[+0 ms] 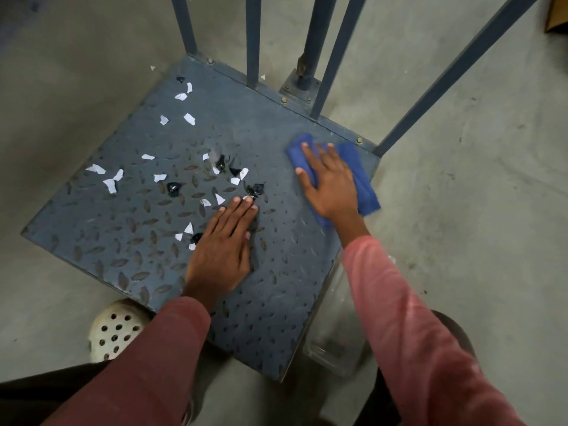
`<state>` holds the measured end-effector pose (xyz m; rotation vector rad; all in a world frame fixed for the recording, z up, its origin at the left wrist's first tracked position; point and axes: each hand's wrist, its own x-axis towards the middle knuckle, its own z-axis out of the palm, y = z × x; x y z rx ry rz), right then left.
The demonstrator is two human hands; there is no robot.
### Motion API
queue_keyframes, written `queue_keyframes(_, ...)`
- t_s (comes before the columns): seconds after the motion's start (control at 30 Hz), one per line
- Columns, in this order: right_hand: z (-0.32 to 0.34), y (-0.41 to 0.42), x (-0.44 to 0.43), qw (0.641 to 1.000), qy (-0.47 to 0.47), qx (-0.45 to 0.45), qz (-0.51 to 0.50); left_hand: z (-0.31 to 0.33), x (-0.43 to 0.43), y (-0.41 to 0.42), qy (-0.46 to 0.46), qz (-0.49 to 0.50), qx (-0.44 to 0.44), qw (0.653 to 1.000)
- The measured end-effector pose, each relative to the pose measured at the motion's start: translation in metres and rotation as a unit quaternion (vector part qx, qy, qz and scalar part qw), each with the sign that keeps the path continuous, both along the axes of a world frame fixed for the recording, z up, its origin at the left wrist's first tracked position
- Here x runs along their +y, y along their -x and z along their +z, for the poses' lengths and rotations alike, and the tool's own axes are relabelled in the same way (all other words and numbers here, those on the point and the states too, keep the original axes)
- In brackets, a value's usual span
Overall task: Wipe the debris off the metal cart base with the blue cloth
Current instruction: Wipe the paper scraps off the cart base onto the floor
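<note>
The metal cart base (123, 241) is a dark blue-grey tread plate lying low over the floor. Several white paper scraps (109, 179) and black shiny bits (173, 189) lie scattered over its left and middle parts. My right hand (330, 187) presses flat on the folded blue cloth (364, 179) near the plate's far right corner. My left hand (224, 244) rests flat on the plate's middle with fingers together, holding nothing, its fingertips touching a few scraps.
Blue upright bars (253, 38) rise from the plate's far edge, with a bolted post foot (299, 87). A clear plastic container (333, 352) stands on the concrete floor by the plate's near right edge. A white perforated shoe (115, 329) shows at lower left.
</note>
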<state>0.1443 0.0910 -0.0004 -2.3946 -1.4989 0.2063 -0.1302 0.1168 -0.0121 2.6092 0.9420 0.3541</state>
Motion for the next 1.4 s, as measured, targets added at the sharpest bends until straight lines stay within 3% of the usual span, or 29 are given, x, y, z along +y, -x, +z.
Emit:
queue_keyframes(0.1,-0.005,0.001,-0.023,0.985,0.003,-0.009,-0.171,0.000,0.001,-0.001,-0.001,0.001,0.010,1.000)
queue_keyframes(0.23,-0.001,0.010,0.008,0.970,0.037,0.037,-0.237,0.001,0.000,-0.001,-0.001,0.001,0.005,1.000)
queue_keyframes(0.3,0.001,0.010,0.022,0.981,0.051,0.046,-0.183,0.001,0.000,-0.001,-0.004,0.003,0.003,1.000)
queue_keyframes(0.4,0.002,0.011,0.015,0.999,0.027,0.041,0.013,0.001,-0.001,-0.001,-0.005,0.003,-0.001,1.000)
queue_keyframes(0.47,0.001,0.013,-0.013,0.995,-0.008,0.034,0.090,0.002,-0.002,-0.001,-0.005,0.003,-0.003,1.000)
queue_keyframes(0.57,-0.003,0.002,-0.032,1.000,-0.023,0.009,-0.002,0.003,-0.001,-0.001,-0.005,0.001,0.001,1.000)
queue_keyframes(0.67,-0.002,-0.008,-0.003,0.991,0.018,0.003,-0.131,0.004,-0.002,0.000,-0.002,0.000,0.003,1.000)
queue_keyframes(0.73,0.000,-0.007,0.020,0.985,0.051,0.013,-0.166,0.004,-0.001,0.000,-0.001,0.001,0.004,1.000)
queue_keyframes(0.8,0.001,0.009,0.032,0.990,0.068,0.002,-0.124,0.003,-0.001,0.000,0.000,-0.001,0.002,1.000)
queue_keyframes(0.9,0.001,0.052,0.001,0.999,0.033,-0.018,0.033,0.006,-0.001,0.000,0.012,0.002,-0.003,1.000)
queue_keyframes(1.03,-0.003,0.049,-0.049,0.997,0.040,-0.021,-0.062,0.008,-0.001,-0.001,0.017,0.005,-0.003,1.000)
queue_keyframes(1.2,-0.004,0.012,0.010,0.985,0.071,-0.007,-0.159,0.007,0.000,0.000,0.017,0.001,0.001,1.000)
queue_keyframes(1.3,-0.004,0.028,0.021,0.992,0.074,-0.019,-0.101,0.008,0.000,-0.001,0.016,0.001,-0.002,1.000)
queue_keyframes(1.4,0.000,0.027,0.012,1.000,0.012,0.001,-0.010,0.010,0.000,-0.002,0.017,0.000,-0.001,1.000)
